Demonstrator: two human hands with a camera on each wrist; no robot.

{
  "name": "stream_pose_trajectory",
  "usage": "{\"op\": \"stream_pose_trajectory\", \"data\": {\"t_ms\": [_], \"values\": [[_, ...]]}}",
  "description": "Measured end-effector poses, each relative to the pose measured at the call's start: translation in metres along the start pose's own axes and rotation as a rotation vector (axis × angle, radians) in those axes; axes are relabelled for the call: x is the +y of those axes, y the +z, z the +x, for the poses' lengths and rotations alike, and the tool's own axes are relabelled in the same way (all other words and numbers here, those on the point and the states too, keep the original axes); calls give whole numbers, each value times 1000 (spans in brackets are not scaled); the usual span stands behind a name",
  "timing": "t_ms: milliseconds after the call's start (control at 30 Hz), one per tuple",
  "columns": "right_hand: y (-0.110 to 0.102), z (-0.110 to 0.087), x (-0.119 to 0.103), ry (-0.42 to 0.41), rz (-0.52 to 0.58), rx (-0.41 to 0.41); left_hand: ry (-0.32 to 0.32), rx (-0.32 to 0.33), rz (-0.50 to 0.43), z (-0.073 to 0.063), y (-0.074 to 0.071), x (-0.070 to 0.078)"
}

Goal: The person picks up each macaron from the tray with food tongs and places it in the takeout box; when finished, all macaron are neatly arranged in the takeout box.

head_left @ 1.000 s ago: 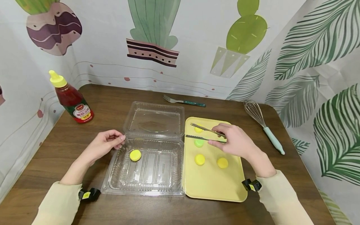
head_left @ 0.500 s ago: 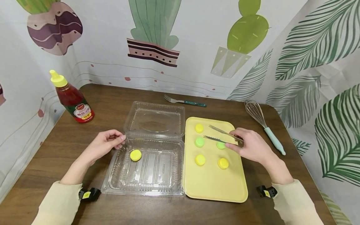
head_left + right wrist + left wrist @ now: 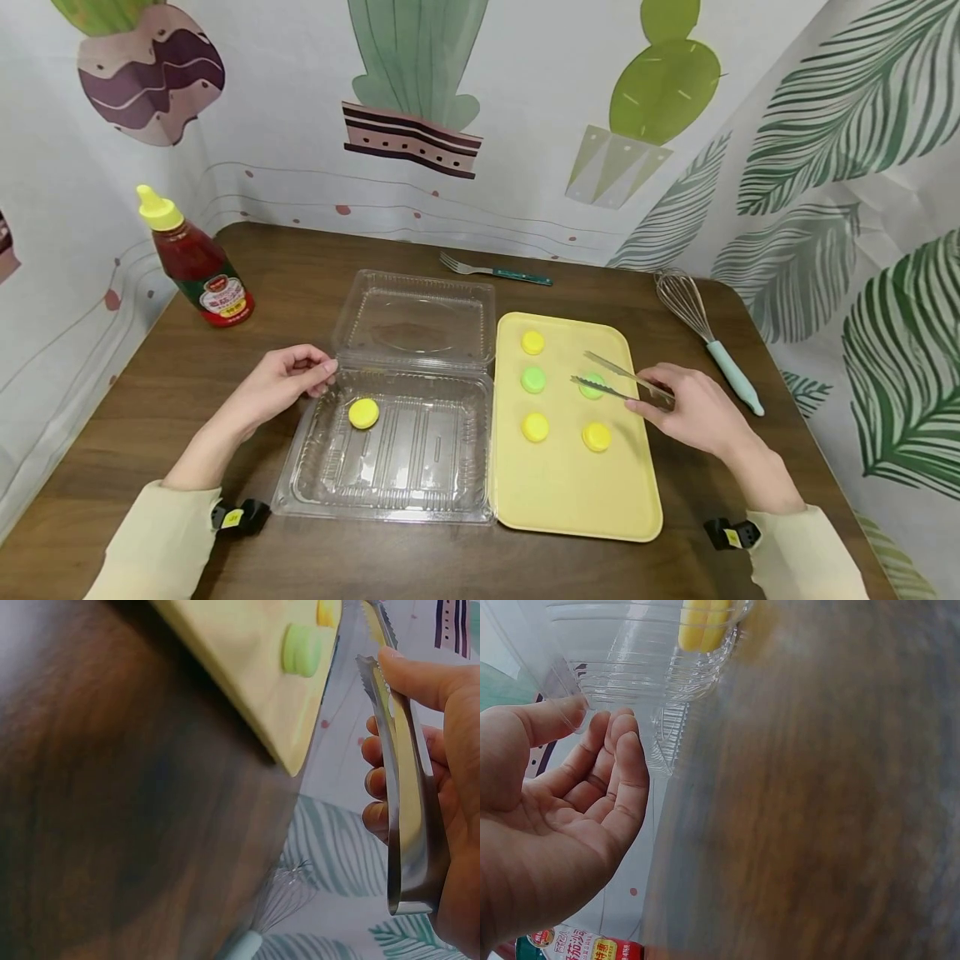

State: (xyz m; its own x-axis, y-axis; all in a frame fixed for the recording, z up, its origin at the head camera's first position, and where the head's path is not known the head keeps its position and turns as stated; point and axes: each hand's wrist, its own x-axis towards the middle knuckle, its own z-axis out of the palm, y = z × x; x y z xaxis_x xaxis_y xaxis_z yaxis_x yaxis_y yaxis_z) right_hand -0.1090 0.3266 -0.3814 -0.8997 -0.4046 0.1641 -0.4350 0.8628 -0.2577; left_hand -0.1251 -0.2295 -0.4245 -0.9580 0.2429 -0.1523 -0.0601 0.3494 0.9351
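Note:
My right hand (image 3: 693,408) grips metal food tongs (image 3: 409,802), their arms apart, with nothing between the serrated tips. In the head view the tips overlap a green macaron (image 3: 592,386) on the yellow tray (image 3: 577,500). Another green macaron (image 3: 533,380) and yellow macarons (image 3: 536,427) lie on the tray as well. Left of it, a hinged clear plastic container (image 3: 390,510) lies open with its lid folded back. One yellow macaron (image 3: 363,413) sits in its base. At the container's left hinge corner, my left hand (image 3: 288,379) pinches the rim between thumb and fingertips.
A ketchup bottle (image 3: 198,271) stands at the back left. Behind the container lies a fork (image 3: 495,272) with a green handle. To the right of the tray is a whisk (image 3: 708,337). A patterned cloth (image 3: 525,183) hangs behind the table.
My right hand has moved right and slightly toward me with the tongs, from over the tray's left macarons to the right green one. My left hand stays at the container's corner.

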Motion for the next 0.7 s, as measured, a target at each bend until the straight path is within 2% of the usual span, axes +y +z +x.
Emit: {"op": "stream_pose_trajectory", "data": {"t_ms": [333, 567, 700], "values": [[5, -13, 11, 18, -9, 3, 0, 0, -2, 0, 1, 0], [7, -21, 15, 78, -5, -49, 7, -3, -7, 1, 1, 0], [10, -24, 16, 76, -2, -44, 4, -4, -8, 1, 0, 0]]}}
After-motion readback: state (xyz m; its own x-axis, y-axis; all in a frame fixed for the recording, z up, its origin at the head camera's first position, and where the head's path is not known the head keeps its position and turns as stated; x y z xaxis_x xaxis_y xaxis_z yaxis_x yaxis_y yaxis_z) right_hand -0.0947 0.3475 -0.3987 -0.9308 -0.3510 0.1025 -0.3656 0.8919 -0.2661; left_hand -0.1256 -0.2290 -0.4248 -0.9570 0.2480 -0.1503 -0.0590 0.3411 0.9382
